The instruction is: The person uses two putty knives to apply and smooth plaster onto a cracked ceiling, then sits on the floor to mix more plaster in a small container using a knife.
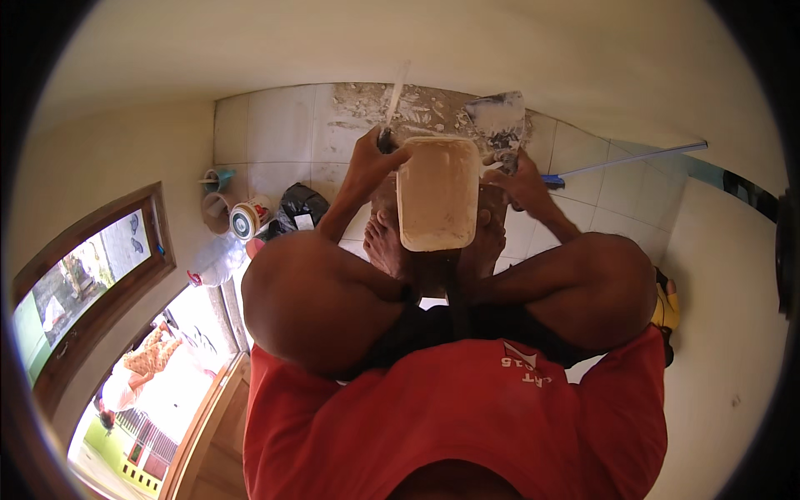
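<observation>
I squat with a rectangular tub (437, 200), cream-coloured and smeared, between my feet and knees. My left hand (372, 171) is closed round the dark handle of a putty knife. Its narrow pale blade (397, 93) points away from me and shows nearly edge-on. That hand's thumb reaches to the tub's far left corner. On the other side, my right hand (523, 185) grips a wide scraper (498, 118), whose broad blade carries grey and white smears and points toward the wall. Some of the right fingers are hidden behind the tool and shadow.
Plaster-like residue (350, 104) covers tiles along the wall. A blue-headed, long-handled tool (621, 162) lies to the right. At left are a black plastic bag (302, 204), a white bucket (247, 220) and a teal dipper (219, 178). Someone (133, 379) is outside the doorway.
</observation>
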The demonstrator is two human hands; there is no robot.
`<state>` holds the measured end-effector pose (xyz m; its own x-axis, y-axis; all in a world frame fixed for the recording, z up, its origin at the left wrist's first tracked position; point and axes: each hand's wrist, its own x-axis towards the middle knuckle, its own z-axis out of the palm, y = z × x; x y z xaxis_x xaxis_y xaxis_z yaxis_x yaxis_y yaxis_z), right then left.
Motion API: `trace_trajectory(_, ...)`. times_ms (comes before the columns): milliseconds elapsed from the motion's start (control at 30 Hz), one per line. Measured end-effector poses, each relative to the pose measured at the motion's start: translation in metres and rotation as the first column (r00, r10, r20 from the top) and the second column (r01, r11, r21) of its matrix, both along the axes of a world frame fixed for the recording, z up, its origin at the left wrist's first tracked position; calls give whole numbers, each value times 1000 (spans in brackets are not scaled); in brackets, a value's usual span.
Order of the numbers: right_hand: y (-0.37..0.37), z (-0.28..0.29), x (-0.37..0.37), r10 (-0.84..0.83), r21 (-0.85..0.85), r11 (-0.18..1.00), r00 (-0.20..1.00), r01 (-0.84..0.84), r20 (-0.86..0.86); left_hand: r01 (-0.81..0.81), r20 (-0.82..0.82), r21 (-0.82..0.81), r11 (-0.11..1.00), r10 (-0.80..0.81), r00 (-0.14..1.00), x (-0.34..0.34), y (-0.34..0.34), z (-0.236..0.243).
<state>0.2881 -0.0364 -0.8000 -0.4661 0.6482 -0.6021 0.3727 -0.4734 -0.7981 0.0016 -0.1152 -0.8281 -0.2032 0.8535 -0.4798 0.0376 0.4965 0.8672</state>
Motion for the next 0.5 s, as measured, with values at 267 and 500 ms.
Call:
trace_trajectory(267, -39, -53, 1, -207, -5, 978, 978, 207, 20, 82, -48, 27, 996, -81, 996, 12, 13, -8)
trace_trajectory(500, -43, -57, 3, -387, 64, 920, 922, 388, -26, 234, -400, 147, 961, -159, 902, 36, 21, -24)
